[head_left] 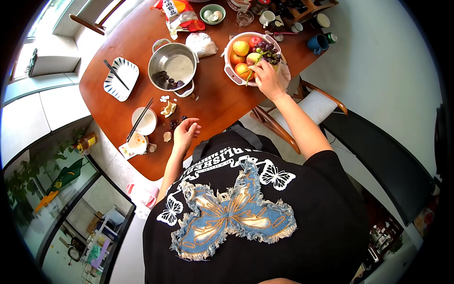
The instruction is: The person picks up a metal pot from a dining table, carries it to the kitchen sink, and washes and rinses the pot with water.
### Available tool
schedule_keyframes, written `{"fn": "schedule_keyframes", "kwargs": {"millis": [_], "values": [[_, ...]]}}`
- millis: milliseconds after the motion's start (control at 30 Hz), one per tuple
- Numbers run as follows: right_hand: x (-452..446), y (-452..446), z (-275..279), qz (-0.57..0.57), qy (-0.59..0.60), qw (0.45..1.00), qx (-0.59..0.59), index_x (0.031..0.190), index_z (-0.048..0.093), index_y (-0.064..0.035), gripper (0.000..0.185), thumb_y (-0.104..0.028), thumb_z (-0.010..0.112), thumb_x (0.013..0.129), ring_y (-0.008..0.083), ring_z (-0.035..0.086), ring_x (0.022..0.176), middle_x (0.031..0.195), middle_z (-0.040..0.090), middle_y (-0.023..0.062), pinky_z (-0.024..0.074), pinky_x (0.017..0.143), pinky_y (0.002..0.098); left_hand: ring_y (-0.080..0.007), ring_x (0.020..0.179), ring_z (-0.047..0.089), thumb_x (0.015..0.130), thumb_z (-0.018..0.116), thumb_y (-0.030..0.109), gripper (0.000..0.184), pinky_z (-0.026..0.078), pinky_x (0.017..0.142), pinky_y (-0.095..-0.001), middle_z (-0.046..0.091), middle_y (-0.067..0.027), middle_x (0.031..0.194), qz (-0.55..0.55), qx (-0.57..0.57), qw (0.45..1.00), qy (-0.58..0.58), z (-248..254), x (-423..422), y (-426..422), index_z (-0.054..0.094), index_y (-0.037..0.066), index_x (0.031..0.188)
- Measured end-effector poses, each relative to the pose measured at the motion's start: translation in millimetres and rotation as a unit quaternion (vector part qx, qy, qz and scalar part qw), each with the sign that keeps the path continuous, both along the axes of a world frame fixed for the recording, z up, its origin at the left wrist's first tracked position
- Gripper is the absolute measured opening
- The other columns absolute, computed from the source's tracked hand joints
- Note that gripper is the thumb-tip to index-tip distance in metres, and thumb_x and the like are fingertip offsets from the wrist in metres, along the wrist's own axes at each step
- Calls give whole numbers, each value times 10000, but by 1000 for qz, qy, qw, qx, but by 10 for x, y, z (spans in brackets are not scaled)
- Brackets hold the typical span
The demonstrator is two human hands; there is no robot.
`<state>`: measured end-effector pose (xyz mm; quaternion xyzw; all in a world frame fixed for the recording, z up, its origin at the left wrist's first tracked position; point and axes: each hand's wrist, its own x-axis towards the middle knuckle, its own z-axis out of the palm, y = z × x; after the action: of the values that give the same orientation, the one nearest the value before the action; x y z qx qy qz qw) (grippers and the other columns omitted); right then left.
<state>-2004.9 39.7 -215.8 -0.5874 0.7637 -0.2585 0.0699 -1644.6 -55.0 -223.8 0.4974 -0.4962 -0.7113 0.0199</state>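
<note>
My right hand [268,79] reaches over the fruit bowl [230,71], fingers pinched on a thin green grape stem [248,75]. Dark grapes [270,53] lie in the bowl beside a yellow apple [240,48], a red apple [255,41] and other round fruit. My left hand [185,134] is held low at the table's front edge, its fingers loosely curled and apart, with nothing seen in them. Next to it, a few dark grapes [176,123] lie on the table. Several more loose grapes [163,77] rest in the steel pot [185,60].
A patterned dish [131,90] with chopsticks and a white bowl [149,122] with chopsticks stand at the left. Peel scraps [168,109] lie near the pot. Behind are a plastic bag [202,44], a bowl of eggs [203,9] and cups. A chair [317,106] stands at the right.
</note>
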Motion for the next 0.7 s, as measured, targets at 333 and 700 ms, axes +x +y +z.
{"fn": "schedule_keyframes", "kwargs": {"millis": [333,700], "values": [[74,-122,171,-6,-6,1000,-26,1026,656,-69,305,17,586,741,282,556,914,948,540,88,468,815,394,-77,721,628,956,557,136,194,506,644,-219,681,-37,868,9,-12,1000,-7,18,-28,-35,631,34,1103],[1101,-1583,24,131,-261,950,107,1115,634,-72,309,-86,602,808,294,630,948,981,654,152,492,843,376,-77,772,623,976,520,136,221,513,696,-210,667,-38,931,93,-23,995,-3,45,313,-57,612,34,1149]]}}
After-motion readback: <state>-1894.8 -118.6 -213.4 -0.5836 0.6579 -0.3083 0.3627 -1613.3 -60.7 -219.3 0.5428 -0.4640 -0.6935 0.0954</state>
